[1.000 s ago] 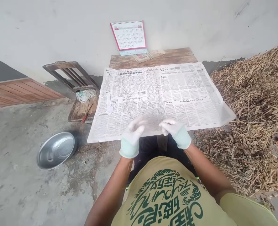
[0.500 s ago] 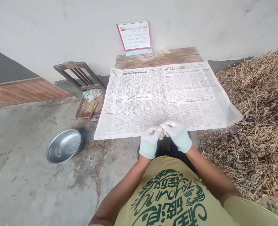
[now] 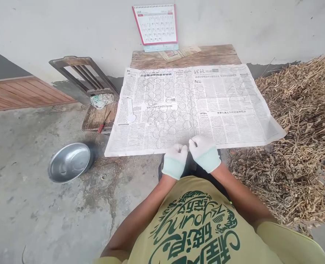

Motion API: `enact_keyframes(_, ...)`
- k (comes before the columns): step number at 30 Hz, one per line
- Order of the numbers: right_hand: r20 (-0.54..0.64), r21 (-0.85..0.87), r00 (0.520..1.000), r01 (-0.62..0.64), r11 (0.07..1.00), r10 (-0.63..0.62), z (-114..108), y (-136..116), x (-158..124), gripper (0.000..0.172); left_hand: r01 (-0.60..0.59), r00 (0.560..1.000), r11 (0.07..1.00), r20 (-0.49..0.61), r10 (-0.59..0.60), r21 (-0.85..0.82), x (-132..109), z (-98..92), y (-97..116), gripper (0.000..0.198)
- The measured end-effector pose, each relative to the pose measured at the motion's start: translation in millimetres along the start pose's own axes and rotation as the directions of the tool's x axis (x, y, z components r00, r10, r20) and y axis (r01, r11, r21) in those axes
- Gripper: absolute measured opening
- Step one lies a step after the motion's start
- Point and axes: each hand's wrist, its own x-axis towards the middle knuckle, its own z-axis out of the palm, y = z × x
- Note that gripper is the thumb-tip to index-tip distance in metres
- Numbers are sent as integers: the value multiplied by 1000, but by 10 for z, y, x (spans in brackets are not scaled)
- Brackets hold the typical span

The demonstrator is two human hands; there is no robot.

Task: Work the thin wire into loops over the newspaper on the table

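Note:
Both my hands wear white gloves with pale green cuffs, at the near edge of a spread newspaper [image 3: 225,128]. My left hand [image 3: 175,158] is closed, thumb and fingers pinched together. Just right of it, my right hand [image 3: 203,151] is closed in a similar pinch, with a small gap between the two. Whatever the fingertips hold is too small to make out. Several thin dark wire-like loops [image 3: 152,97] lie across the paper's left and middle, with fainter ones at its upper right. A white flat piece [image 3: 131,112] with a round end rests near the left edge.
The newspaper covers a wooden table [image 3: 217,54] against the wall. A desk calendar [image 3: 157,25] stands at its back. Left are a wooden chair [image 3: 92,119] holding a red-handled tool [image 3: 102,126] and crumpled plastic [image 3: 102,101], and a metal basin [image 3: 70,163]. Dried stalks [image 3: 296,146] are heaped right.
My hands, touching at the fingertips before, are now slightly apart, both still pinched. The view has tilted a little, so the table and calendar sit higher in the picture.

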Motion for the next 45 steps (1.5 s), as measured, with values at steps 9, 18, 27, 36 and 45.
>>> enact_keyframes(9,70,153,997,-21,988,10,-18,9,7,37,12,992,983,125,11,-183,-76,-31,20,38)
enact_keyframes(18,141,434,982,-179,883,129,-63,-19,-70,28,-12,995,972,98,36,-237,-100,-78,62,31)
enact_keyframes(27,87,331,972,-236,914,219,-43,13,-71,22,-31,999,989,-22,34,145,-99,0,62,27)
enact_keyframes(36,101,376,971,-239,895,216,33,17,-26,24,-164,985,956,-6,171,244,18,64,-69,34)
enact_keyframes(45,119,358,976,-215,909,184,100,30,61,23,-140,990,949,23,139,283,56,140,-126,32)
